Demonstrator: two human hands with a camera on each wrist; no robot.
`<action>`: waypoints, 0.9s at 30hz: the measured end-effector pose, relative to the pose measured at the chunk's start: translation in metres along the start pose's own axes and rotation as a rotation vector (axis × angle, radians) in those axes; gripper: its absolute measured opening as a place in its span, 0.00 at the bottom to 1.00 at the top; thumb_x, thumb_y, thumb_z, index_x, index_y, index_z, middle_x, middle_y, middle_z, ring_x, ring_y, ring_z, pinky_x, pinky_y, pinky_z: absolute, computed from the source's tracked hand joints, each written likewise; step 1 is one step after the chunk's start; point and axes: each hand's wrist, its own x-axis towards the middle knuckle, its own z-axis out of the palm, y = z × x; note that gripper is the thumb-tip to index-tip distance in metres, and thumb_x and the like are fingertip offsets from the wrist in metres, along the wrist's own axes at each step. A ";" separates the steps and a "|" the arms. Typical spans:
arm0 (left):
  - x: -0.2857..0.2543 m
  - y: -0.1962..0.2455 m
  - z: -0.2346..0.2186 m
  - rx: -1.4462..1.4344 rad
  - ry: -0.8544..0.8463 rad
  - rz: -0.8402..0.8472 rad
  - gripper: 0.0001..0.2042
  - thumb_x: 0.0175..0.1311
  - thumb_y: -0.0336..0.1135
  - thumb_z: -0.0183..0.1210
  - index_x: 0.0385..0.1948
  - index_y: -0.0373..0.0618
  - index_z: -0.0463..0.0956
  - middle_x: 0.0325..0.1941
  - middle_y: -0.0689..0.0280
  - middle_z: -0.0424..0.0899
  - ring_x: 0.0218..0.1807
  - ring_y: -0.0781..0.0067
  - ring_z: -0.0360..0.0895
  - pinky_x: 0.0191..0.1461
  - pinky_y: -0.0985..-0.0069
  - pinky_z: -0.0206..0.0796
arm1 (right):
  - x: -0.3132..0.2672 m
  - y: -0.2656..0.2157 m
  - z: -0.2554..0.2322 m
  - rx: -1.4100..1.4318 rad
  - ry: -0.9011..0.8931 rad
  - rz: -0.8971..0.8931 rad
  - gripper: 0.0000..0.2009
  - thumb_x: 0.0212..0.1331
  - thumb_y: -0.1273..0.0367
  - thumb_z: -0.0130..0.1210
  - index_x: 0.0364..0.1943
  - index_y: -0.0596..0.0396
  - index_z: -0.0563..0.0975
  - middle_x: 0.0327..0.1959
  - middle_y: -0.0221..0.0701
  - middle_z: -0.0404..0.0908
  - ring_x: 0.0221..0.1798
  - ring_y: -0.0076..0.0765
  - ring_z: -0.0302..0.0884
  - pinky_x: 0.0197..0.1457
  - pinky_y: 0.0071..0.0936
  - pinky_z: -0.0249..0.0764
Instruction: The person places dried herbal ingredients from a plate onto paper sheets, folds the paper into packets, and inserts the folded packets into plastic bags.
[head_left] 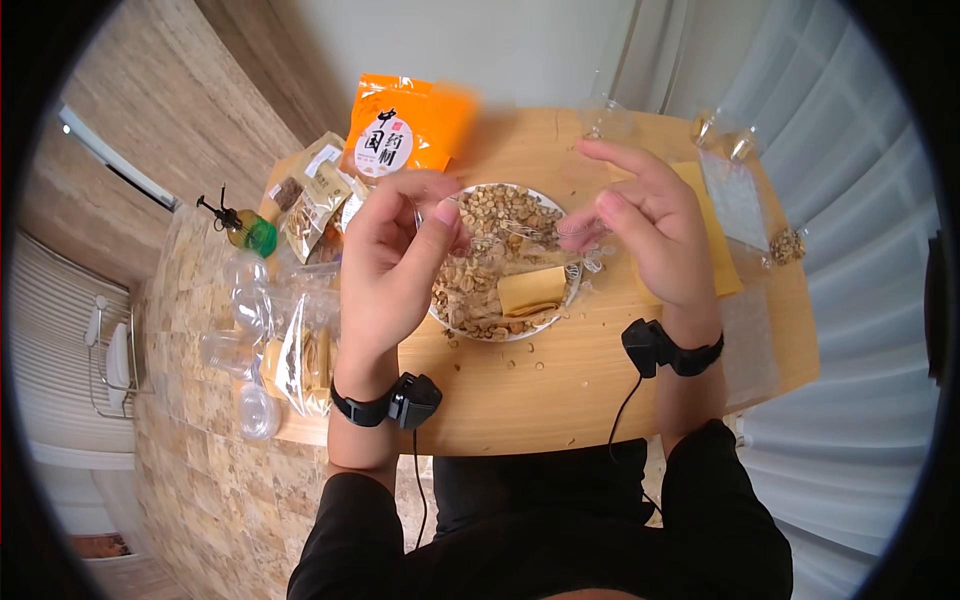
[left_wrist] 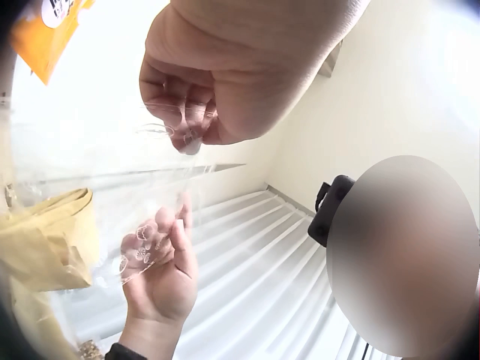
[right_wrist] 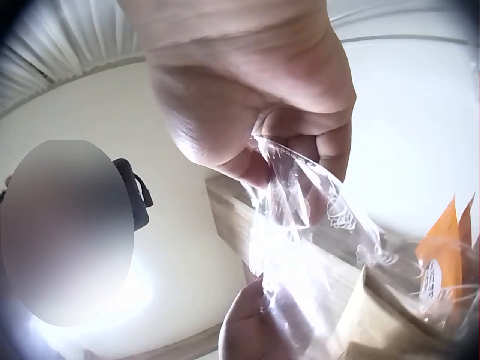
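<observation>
My left hand [head_left: 395, 265] and right hand [head_left: 660, 230] are raised over the table, a clear plastic bag [right_wrist: 289, 240] stretched between them. The left thumb and fingers pinch one side of its rim; the right thumb and fingers pinch the other, seen close in the right wrist view. Inside the bag lies a folded yellowish-brown paper packet [head_left: 530, 292], also visible through the film in the left wrist view. Beneath, on a white plate [head_left: 440, 322], are many dried brownish pieces [head_left: 515, 207], partly hidden by the hands and bag.
An orange printed pouch [head_left: 395, 135] stands at the back, with smaller packets [head_left: 318, 208] beside it. A green spray bottle [head_left: 250, 232], clear plastic cups [head_left: 260, 410] and a clear bag of paper packets [head_left: 305, 355] are left. Yellow paper [head_left: 722, 255] lies right. Crumbs [head_left: 540, 366] dot the table's front.
</observation>
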 end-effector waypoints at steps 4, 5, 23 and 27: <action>-0.001 0.000 -0.001 -0.031 0.000 0.044 0.05 0.67 0.26 0.50 0.40 0.37 0.74 0.31 0.67 0.78 0.32 0.81 0.73 0.37 0.82 0.68 | -0.003 0.002 -0.002 0.078 -0.010 -0.101 0.13 0.64 0.77 0.41 0.46 0.63 0.77 0.35 0.41 0.83 0.36 0.31 0.82 0.42 0.24 0.78; -0.001 -0.003 -0.003 -0.031 -0.001 0.043 0.05 0.67 0.26 0.50 0.40 0.37 0.74 0.31 0.67 0.78 0.32 0.81 0.73 0.37 0.82 0.68 | 0.000 0.005 -0.009 0.023 -0.093 -0.209 0.13 0.62 0.79 0.41 0.44 0.63 0.78 0.34 0.41 0.83 0.36 0.32 0.82 0.43 0.25 0.78; 0.000 0.000 0.012 -0.063 0.049 0.044 0.13 0.60 0.19 0.57 0.44 0.40 0.67 0.34 0.71 0.74 0.33 0.86 0.72 0.35 0.87 0.66 | -0.007 -0.005 -0.002 -0.089 0.038 0.010 0.10 0.60 0.79 0.51 0.45 0.63 0.74 0.36 0.38 0.84 0.40 0.30 0.83 0.44 0.22 0.78; -0.003 -0.006 0.007 -0.098 -0.018 -0.034 0.05 0.62 0.24 0.58 0.36 0.41 0.71 0.35 0.72 0.75 0.38 0.88 0.73 0.37 0.88 0.68 | -0.005 -0.014 0.006 -0.267 -0.150 -0.050 0.08 0.58 0.79 0.52 0.41 0.64 0.77 0.35 0.39 0.84 0.38 0.29 0.83 0.41 0.21 0.76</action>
